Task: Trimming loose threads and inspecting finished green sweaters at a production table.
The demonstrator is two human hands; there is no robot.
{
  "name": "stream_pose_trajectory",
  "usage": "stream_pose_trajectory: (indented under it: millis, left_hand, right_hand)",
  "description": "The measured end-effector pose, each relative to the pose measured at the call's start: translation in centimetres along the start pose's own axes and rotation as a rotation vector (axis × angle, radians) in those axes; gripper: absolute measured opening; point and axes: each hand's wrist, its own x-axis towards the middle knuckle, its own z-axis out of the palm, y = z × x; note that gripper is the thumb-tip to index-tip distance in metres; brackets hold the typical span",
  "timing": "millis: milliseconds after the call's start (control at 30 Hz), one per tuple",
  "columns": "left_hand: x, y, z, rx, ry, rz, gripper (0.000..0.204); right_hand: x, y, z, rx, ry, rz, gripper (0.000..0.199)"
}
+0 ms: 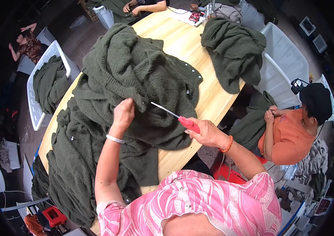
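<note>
My left hand [124, 111] is closed, pinching a fold of the dark green fleece garment [143, 78] heaped on the pale wooden table [210, 98]. My right hand [206, 133] is wrapped around the red handle of a slim metal-bladed tool [176, 117], its tip aimed left at the fold just beside my left fingers. I judge the tip could slip and prick those fingers, or snag the fuzzy, loopy pile. The fabric is thick, soft and floppy; small snap studs [192, 70] dot its far edge.

Left grip [123, 112] fingertips buried in dark green knit [135, 74] at frame centre. Worktop [182, 43] mostly covered; small items at top edge too small to tell.
</note>
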Motion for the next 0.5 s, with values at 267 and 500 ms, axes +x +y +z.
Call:
stream_pose_trajectory:
  millis: [267, 500]
  left_hand:
    - [1.2, 1.3, -3.5, -2.139, 0.08, -0.546, 0.02]
    - [0.2, 2.5, -1.7, -2.448, 0.152, -0.537, 0.025]
  right_hand:
    - [0.3, -3.4, -1.8, -0.156, -0.006, -0.098, 0.037]
    - [1.1, -3.8, -1.9, -0.317, -0.086, -0.119, 0.036]
